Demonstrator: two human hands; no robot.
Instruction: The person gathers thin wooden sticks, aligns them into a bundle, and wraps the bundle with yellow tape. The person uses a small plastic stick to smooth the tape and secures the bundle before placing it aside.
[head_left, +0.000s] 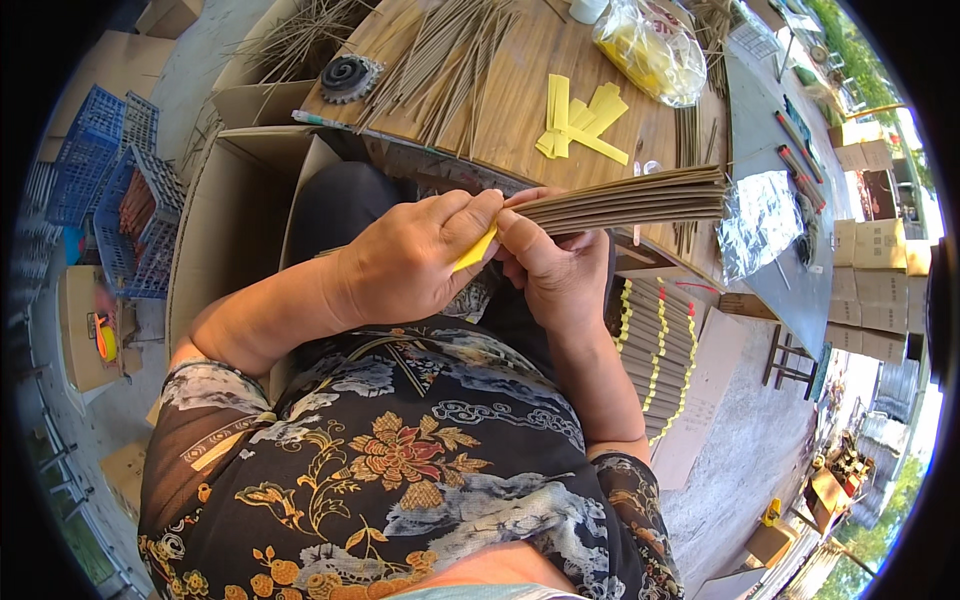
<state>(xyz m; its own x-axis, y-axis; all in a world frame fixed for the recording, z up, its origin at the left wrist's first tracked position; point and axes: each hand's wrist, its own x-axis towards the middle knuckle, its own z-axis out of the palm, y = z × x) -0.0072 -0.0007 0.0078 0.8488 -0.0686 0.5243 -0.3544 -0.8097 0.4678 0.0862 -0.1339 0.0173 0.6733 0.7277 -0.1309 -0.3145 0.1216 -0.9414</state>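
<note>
over the lap (520,322) | flat bundle of thin brown sticks (635,200): right hand (548,265) grip clasping it | left hand (405,255) grip pinching yellow paper strip (476,251) | keep strip taut, stick ends flush

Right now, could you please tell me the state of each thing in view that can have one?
Left hand: closed at yellow strip
Right hand: closed on stick bundle
Stick bundle: gathered, held, partly covered
Yellow strip: bent or flat unclear, partly hidden
Loose sticks: scattered on table
Other yellow strips: lying overlapped
Clear bag: holding yellow material, closure unclear
Cardboard box: open
Lower-right bundles: side by side, yellow-banded
</note>
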